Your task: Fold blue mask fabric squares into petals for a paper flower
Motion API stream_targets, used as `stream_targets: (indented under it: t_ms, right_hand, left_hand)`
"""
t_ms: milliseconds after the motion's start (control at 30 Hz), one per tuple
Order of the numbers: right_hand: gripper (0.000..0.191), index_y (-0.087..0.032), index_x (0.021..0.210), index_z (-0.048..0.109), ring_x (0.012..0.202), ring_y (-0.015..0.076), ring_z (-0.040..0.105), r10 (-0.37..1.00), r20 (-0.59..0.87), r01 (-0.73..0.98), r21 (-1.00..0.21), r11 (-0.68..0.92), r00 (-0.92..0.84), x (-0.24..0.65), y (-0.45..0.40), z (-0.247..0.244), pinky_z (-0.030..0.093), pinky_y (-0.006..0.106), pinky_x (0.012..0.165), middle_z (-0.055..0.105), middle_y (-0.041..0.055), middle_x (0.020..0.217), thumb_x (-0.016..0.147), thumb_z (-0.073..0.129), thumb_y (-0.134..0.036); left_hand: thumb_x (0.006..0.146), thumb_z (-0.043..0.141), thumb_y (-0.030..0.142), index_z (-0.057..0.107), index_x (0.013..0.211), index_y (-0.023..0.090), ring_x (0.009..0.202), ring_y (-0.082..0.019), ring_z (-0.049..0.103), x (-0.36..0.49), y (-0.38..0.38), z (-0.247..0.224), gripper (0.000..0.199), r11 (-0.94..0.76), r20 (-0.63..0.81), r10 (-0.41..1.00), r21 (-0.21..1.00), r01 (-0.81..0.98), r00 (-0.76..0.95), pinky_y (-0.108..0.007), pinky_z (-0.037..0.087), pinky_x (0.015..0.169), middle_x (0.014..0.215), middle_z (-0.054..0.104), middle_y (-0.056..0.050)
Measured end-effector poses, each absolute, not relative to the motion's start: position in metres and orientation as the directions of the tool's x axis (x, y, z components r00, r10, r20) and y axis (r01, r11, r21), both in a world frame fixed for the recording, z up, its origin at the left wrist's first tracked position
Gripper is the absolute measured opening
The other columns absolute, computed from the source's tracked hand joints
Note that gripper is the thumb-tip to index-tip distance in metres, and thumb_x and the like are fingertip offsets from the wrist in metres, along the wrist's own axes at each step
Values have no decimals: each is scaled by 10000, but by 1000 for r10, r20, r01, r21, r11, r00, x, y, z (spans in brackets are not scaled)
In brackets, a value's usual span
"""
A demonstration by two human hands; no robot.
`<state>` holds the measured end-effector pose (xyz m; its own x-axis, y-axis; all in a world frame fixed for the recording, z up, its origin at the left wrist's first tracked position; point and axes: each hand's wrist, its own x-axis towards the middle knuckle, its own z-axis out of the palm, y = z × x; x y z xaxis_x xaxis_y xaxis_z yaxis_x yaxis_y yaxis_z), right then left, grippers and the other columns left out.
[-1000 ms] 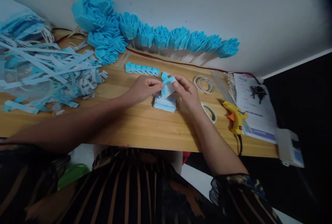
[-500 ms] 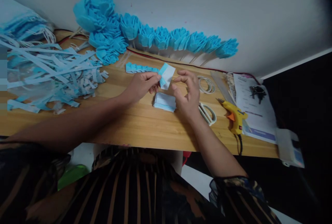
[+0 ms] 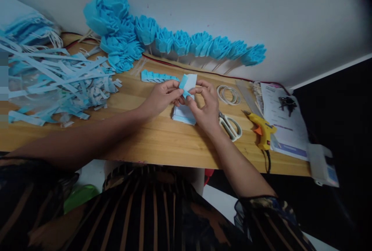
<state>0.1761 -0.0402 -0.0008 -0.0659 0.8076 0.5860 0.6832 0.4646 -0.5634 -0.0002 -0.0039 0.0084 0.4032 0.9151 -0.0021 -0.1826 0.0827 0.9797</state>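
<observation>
A small rectangular piece of blue-and-white fabric (image 3: pixel 190 82) is held up between both hands, its left edge and lower corner folded over to show blue. My left hand (image 3: pixel 164 97) pinches it at the left side. My right hand (image 3: pixel 205 105) is closed on its lower right, thumb on the folded corner. Just below lies a stack of pale blue fabric pieces (image 3: pixel 185 115), partly hidden by my fingers. Behind my left hand stretches a row of folded blue pieces (image 3: pixel 159 76).
Scissors (image 3: pixel 231 126), rolls of tape (image 3: pixel 229 95) and a yellow glue gun (image 3: pixel 262 130) lie to the right, with keys (image 3: pixel 287 104) on printed paper. Cut strips (image 3: pixel 66 76) pile up at left. Blue fabric flowers (image 3: pixel 200 43) line the wall.
My right hand has moved left and closed on the fabric piece, which it was apart from before. The piece's lower corner is now folded further up.
</observation>
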Motion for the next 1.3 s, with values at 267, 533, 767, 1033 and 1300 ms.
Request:
stream_targets:
  t_ms: [267, 533, 767, 1033, 1300]
  right_hand:
    - [86, -285, 962, 706, 1217, 308, 596, 755, 642, 697, -480, 533, -136, 185, -40, 4, 433, 559, 1095, 675, 66, 1262, 908, 641, -300]
    - [268, -325, 1146, 695, 1311, 291, 584, 824, 566, 488, -713, 504, -24, 185, -42, 4, 451, 543, 1127, 667, 55, 1338, 990, 550, -488]
    - [785, -355, 1495, 442, 961, 247, 696, 958, 285, 296, -914, 276, -10, 180, -35, -7, 601, 461, 875, 703, 47, 1056, 835, 714, -682]
    - [798, -374, 1514, 424, 840, 224, 669, 969, 249, 266, -933, 241, -5, 179, -34, -12, 593, 419, 758, 688, 22, 966, 836, 717, -677]
    - [755, -360, 1455, 521, 944, 256, 668, 958, 286, 306, -912, 272, 2, 184, -30, -13, 578, 430, 782, 686, 41, 1022, 821, 684, -737]
  left_hand:
    - [973, 615, 242, 657, 816, 117, 664, -122, 674, -1, -6, 16, 205, 212, -133, 909, 964, -163, 396, -227, 500, 617, 742, 736, -64]
    - [973, 620, 205, 686, 794, 149, 646, -111, 656, -4, 0, 14, 198, 195, -133, 939, 966, -171, 317, -224, 475, 611, 701, 708, -34]
    - [985, 617, 210, 673, 734, 143, 605, -93, 595, -3, -3, 12, 266, 172, -98, 935, 965, -196, 340, -234, 463, 600, 692, 673, -28]
    - [985, 627, 226, 671, 721, 133, 586, -90, 577, -2, -4, 10, 283, 178, -90, 904, 968, -176, 419, -229, 455, 585, 674, 651, -19]
    - [1035, 549, 263, 667, 782, 139, 626, -95, 599, -2, -4, 12, 306, 226, -85, 886, 938, -263, 457, -229, 459, 573, 745, 667, -24]
